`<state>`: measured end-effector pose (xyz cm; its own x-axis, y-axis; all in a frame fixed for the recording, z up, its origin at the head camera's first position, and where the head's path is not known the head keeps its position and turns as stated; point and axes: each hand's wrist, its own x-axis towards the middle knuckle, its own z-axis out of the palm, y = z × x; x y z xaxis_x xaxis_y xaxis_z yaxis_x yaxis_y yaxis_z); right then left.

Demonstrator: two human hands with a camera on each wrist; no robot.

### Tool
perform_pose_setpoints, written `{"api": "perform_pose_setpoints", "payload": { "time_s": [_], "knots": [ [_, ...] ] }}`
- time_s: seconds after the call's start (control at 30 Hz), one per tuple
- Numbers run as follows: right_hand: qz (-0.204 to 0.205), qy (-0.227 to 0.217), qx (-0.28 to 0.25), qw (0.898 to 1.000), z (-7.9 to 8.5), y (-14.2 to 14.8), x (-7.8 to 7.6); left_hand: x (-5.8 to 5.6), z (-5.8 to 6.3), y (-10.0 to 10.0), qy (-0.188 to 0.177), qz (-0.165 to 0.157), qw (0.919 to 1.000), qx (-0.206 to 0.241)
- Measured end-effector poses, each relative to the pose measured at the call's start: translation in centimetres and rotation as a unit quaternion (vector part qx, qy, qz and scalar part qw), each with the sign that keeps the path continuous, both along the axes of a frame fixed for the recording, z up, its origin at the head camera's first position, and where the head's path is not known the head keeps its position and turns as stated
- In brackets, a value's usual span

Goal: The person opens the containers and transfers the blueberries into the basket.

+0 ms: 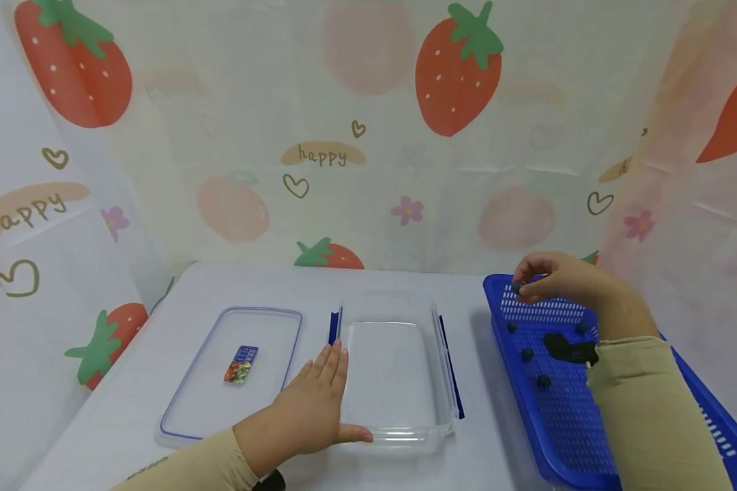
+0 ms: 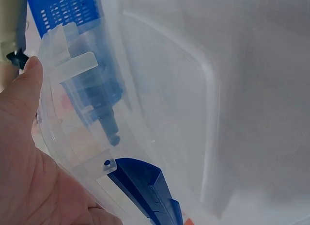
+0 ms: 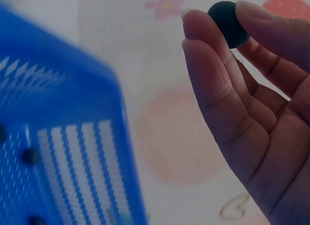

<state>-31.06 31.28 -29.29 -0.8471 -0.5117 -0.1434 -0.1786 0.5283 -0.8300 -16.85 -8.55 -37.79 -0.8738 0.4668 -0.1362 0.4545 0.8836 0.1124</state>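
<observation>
My right hand (image 1: 559, 278) pinches a small dark blueberry-like ball (image 3: 229, 24) between thumb and fingertips, above the far end of the blue basket (image 1: 543, 470). Several similar dark balls (image 1: 543, 382) lie on the basket's floor. With fingers stretched out, my left hand (image 1: 310, 402) rests against the near left side of a clear plastic container (image 1: 405, 436). The thumb lies along its near rim. Blue side latches (image 1: 451, 368) hang unfastened on the container, one of them close to the hand in the left wrist view. Nothing shows inside the container.
A clear lid (image 1: 233, 334) with a blue seal and a small printed label (image 1: 241, 364) lies left of the container. The white table (image 1: 479, 436) ends at a printed strawberry curtain (image 1: 393, 232) at the back. The basket stands at the right side.
</observation>
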Motion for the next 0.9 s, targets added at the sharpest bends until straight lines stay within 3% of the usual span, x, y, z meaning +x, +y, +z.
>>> {"api": "perform_pose_setpoints", "payload": {
  "time_s": [0.3,0.43,0.67,0.9],
  "knots": [
    [-0.057,0.015,-0.011,0.998,-2.8,6.7,2.1,-0.1,-0.1,0.2,0.002,0.0,1.0,-0.001],
    [-0.075,-0.015,-0.012,0.997,-3.8,8.5,2.7,0.0,-0.1,0.3,0.001,-0.002,1.0,0.0],
    [-0.061,-0.108,-0.03,0.992,-5.3,11.0,3.4,0.1,0.1,0.3,0.003,0.002,1.0,0.006],
    [-0.088,-0.121,0.016,0.989,-7.1,12.2,3.7,-0.2,-0.6,0.2,0.013,-0.004,0.9999,-0.003]
  ]
}}
